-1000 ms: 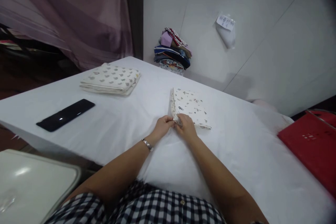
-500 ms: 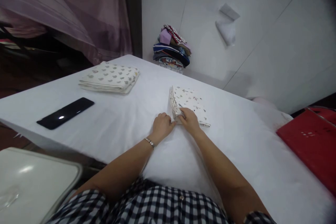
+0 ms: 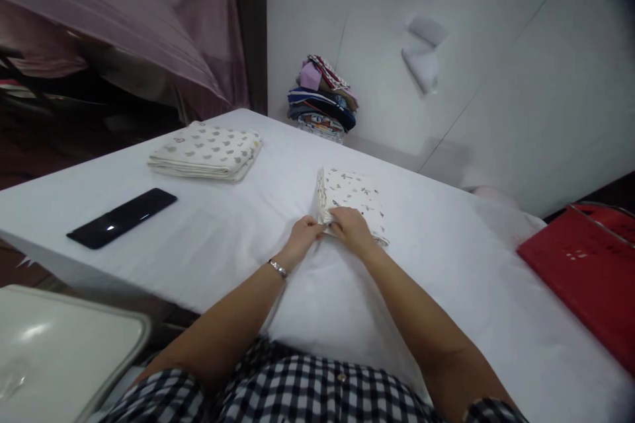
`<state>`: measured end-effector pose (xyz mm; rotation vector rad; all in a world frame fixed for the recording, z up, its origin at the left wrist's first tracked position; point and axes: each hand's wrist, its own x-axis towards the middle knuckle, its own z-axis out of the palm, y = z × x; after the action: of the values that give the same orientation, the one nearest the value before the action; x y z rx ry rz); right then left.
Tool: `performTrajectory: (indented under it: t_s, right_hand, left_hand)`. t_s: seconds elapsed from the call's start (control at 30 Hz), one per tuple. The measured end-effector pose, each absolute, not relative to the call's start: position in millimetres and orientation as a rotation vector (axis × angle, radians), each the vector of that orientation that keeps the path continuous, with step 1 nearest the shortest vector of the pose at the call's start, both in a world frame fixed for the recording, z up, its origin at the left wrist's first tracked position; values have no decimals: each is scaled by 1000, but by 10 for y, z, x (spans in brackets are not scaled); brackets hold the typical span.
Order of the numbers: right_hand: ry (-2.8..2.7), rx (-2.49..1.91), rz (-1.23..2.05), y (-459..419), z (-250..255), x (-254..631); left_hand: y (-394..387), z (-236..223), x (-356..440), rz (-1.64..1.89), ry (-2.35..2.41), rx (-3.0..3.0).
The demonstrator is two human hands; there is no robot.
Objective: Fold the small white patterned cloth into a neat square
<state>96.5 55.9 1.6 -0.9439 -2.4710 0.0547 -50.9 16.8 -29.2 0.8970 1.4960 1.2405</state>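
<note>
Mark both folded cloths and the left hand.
Folded cloth under the right hand [image 3: 353, 193], head view: its printed top.
Other folded cloth [image 3: 208, 149], head view: its top.
Left hand [image 3: 300, 237], head view: its back.

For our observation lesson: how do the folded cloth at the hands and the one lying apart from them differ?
The handled cloth has small, scattered motifs; the other cloth has mostly grey, regularly repeated ones. The left hand and right hand are at the handled cloth's near corner, while the other cloth lies untouched. Both are pale, printed, folded and on the white-covered table.
</note>
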Motion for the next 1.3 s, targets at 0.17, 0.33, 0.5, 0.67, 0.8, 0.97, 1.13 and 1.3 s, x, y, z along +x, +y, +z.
performTrajectory:
  t_s: [0.17,0.33,0.5,0.67,0.8,0.97,1.13,1.3]
  right_hand:
    - [-2464,-963,88,491,-97,849]
    - [-2402,-1018,26,504,-46,876]
    - [-2515,-1025,-11,437,-52,820]
    - [-2511,-1035,-17,392,-79,775]
    - [-2514,-1065,-8,359,-105,759]
    - [-2445,-1057,66,288,-155,757]
    - [-2420,-995,115,249,-191,892]
    - [-2379,-1124,10,285,-238,1277]
  left_hand:
    - [119,-280,-475,1346,1343,709]
    - [94,-227,-481,1366,1330,643]
    - [55,-171,-515,1370,1225,604]
    - [57,-122,-591,1288,1205,601]
    - [88,-91,-578,1254,1336,652]
    - [119,-121,-556,1254,1373,662]
    - [141,-138,-570,1251,1353,654]
    - [151,-121,-555,1270,1362,645]
